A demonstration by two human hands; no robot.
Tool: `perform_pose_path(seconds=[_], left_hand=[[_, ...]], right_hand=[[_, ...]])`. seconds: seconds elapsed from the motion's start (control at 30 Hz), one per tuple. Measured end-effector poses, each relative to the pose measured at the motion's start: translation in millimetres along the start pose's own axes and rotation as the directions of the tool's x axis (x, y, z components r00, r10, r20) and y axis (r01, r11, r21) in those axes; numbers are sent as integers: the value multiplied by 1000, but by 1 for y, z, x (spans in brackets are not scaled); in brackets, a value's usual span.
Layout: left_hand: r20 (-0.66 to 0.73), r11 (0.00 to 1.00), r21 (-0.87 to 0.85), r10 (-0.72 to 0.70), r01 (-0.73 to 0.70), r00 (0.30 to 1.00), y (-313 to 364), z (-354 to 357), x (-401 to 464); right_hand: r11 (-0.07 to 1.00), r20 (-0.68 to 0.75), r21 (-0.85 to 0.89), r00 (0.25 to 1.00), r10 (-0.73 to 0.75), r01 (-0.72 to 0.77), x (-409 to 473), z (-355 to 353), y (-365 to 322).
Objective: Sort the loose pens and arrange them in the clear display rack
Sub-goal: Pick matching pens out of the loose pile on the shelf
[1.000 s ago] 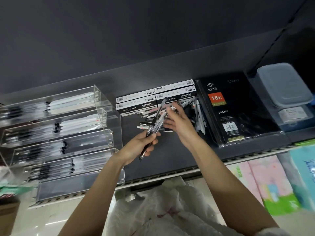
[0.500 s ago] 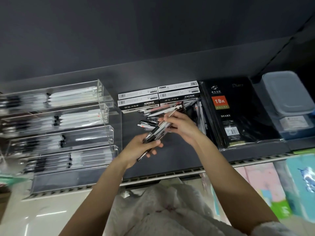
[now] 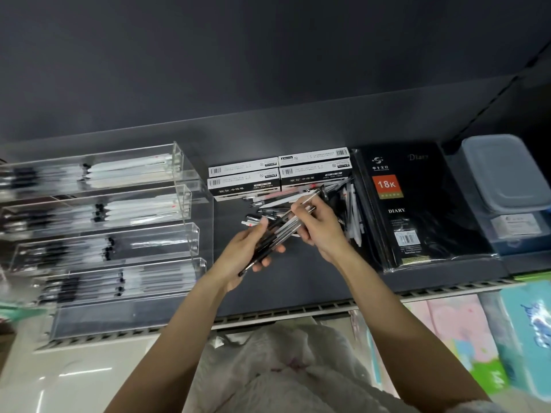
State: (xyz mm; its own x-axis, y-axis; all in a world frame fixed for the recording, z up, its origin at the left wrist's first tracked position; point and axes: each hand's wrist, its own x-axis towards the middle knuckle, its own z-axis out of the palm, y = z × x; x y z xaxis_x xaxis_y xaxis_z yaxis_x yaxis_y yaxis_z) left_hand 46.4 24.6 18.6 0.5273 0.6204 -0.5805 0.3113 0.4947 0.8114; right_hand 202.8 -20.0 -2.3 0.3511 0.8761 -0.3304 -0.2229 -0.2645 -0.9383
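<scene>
My left hand point(image 3: 246, 254) grips a bundle of black-and-clear pens point(image 3: 286, 226) that points up and to the right over the dark shelf. My right hand point(image 3: 320, 226) pinches the far ends of the same bundle with its fingertips. Behind the hands lies a pile of loose pens point(image 3: 269, 204), black, white and clear, some running along the right side point(image 3: 354, 216). The clear display rack point(image 3: 119, 216) stands at the left with several stepped tiers, each holding rows of pens.
Several white and black pen boxes point(image 3: 278, 175) are stacked behind the pile. A black wrapped diary point(image 3: 417, 207) lies to the right, then a lidded plastic container point(image 3: 504, 177). The shelf's front edge point(image 3: 298, 311) runs below the hands; colourful packs point(image 3: 477, 338) lie on a lower level.
Both hands have lowered the bundle from steep to a flatter slant. The right hand has slid along it toward the far ends. The view has shifted a little.
</scene>
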Motion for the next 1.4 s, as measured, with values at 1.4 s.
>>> perform_pose_path(seconds=[1.4], left_hand=[[-58, 736, -642, 232, -214, 971, -1, 23, -32]], right_hand=[[813, -12, -469, 918, -397, 346, -76, 5, -27]])
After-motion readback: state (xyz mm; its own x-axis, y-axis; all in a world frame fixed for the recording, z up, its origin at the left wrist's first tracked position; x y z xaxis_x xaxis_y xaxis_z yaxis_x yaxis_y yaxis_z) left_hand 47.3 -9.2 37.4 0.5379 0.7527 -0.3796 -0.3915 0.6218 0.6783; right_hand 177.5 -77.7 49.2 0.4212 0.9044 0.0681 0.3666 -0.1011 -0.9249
